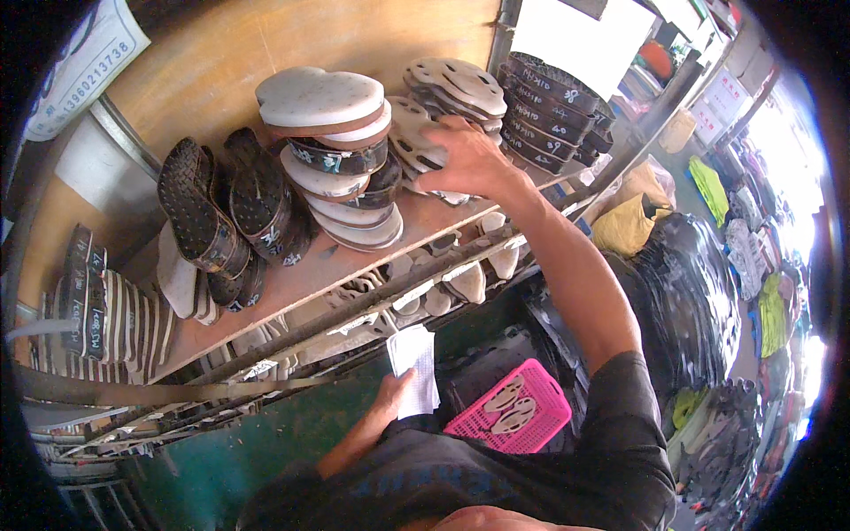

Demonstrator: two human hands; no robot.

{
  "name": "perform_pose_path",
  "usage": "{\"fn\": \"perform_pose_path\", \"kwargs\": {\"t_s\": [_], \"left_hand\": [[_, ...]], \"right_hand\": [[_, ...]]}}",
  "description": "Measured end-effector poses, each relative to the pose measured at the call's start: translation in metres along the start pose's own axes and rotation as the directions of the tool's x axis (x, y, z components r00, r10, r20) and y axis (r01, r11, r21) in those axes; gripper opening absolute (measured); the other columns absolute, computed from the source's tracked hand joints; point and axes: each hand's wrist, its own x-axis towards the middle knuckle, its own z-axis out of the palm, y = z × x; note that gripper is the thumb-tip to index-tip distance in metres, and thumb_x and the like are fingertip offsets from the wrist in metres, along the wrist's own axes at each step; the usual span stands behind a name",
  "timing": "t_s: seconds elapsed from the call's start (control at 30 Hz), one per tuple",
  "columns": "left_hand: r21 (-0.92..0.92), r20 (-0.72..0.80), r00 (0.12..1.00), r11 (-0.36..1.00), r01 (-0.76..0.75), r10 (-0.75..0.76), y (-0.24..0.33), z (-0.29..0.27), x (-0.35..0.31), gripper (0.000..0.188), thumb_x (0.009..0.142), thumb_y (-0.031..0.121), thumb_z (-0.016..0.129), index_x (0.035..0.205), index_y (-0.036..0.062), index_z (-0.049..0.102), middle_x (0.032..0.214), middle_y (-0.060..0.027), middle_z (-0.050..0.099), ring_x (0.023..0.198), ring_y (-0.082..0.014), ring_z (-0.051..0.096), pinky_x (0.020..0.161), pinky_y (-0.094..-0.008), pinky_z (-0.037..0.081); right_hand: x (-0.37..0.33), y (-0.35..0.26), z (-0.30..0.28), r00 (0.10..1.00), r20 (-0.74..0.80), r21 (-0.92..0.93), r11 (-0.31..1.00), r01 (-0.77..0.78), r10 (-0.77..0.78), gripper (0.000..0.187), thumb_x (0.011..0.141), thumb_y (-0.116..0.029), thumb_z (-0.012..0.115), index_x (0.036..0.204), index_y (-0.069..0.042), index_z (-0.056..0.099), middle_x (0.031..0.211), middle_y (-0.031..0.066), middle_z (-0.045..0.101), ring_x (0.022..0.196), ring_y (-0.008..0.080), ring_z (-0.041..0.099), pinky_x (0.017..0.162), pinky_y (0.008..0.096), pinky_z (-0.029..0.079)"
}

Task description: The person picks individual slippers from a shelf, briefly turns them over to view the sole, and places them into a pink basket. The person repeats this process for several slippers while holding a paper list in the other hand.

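Observation:
On the wooden shelf, my right hand reaches to a pale sole-shaped cutting die with cut-out holes. Its thumb and fingers are spread across the die's edge and closed on it. Behind the hand is a stack of similar pale dies. To the left rises a leaning stack of white-faced sole dies with dark metal bands. Low in front of my body, my left hand is closed on several folded sheets of paper with a printed grid.
Dark dies lean at the shelf's left; black banded dies are stacked at its right. A lower shelf holds more pale pieces. Below stands a pink basket with pale dies inside. Black sheet material is piled at right.

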Motion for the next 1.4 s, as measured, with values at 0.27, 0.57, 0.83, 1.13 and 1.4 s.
{"fn": "perform_pose_path", "kwargs": {"t_s": [0.27, 0.57, 0.83, 1.13, 1.4], "left_hand": [[-0.012, -0.032, 0.997, 0.997, -0.072, 0.072, -0.004, 0.001, 0.007, 0.057, 0.089, 0.047, 0.075, 0.094, -0.0092, 0.074, 0.077, -0.0075, 0.069, 0.069, -0.0156, 0.06, 0.061, -0.0383, 0.048], [-0.111, 0.009, 0.985, 0.98, -0.168, 0.17, -0.014, 0.004, -0.003, 0.056, 0.09, 0.047, 0.074, 0.095, -0.0083, 0.074, 0.073, -0.0065, 0.067, 0.063, -0.0147, 0.058, 0.058, -0.0363, 0.046], [0.026, 0.122, 0.989, 0.996, -0.083, 0.079, 0.017, 0.008, -0.039, 0.047, 0.098, 0.034, 0.069, 0.12, -0.0073, 0.068, 0.103, -0.0079, 0.071, 0.088, -0.0173, 0.064, 0.079, -0.035, 0.05], [0.239, -0.007, 1.0, 0.971, 0.007, -0.005, -0.008, 0.009, -0.054, 0.05, 0.096, 0.04, 0.071, 0.112, -0.007, 0.071, 0.093, -0.0055, 0.07, 0.079, -0.0144, 0.061, 0.07, -0.0338, 0.049], [0.107, -0.002, 0.999, 0.993, -0.049, 0.049, 0.01, 0.016, -0.099, 0.039, 0.097, 0.038, 0.07, 0.097, -0.0012, 0.072, 0.082, -0.0014, 0.065, 0.07, -0.0119, 0.057, 0.063, -0.0315, 0.045]], "right_hand": [[-0.015, -0.001, -0.026, 0.976, -0.213, 0.372, 0.919, 0.134, -0.056, 0.067, 0.072, -0.036, 0.083, 0.128, -0.003, 0.069, 0.135, 0.0175, 0.064, 0.121, 0.0314, 0.065, 0.105, 0.0391, 0.05], [-0.125, -0.008, -0.027, 0.975, -0.175, 0.616, -0.756, 0.219, 0.14, 0.1, 0.085, -0.061, 0.07, 0.157, -0.001, 0.034, 0.144, 0.0294, 0.053, 0.123, 0.0521, 0.06, 0.098, 0.0601, 0.056], [-0.195, -0.022, 0.013, 0.954, -0.289, 0.106, -0.988, 0.111, 0.076, 0.098, 0.084, -0.068, 0.068, 0.159, -0.013, 0.037, 0.158, 0.0286, 0.038, 0.141, 0.0614, 0.033, 0.108, 0.0792, 0.033], [-0.217, -0.045, 0.022, 0.966, -0.256, 0.055, -0.997, 0.06, 0.044, 0.105, 0.085, -0.068, 0.068, 0.158, -0.001, 0.033, 0.151, 0.0383, 0.04, 0.138, 0.0614, 0.039, 0.114, 0.0747, 0.031], [-0.222, -0.073, 0.033, 0.956, -0.295, -0.098, -0.995, -0.034, -0.004, 0.1, 0.091, -0.07, 0.06, 0.159, -0.003, 0.031, 0.155, 0.0354, 0.038, 0.139, 0.0626, 0.037, 0.114, 0.0762, 0.028]]}}
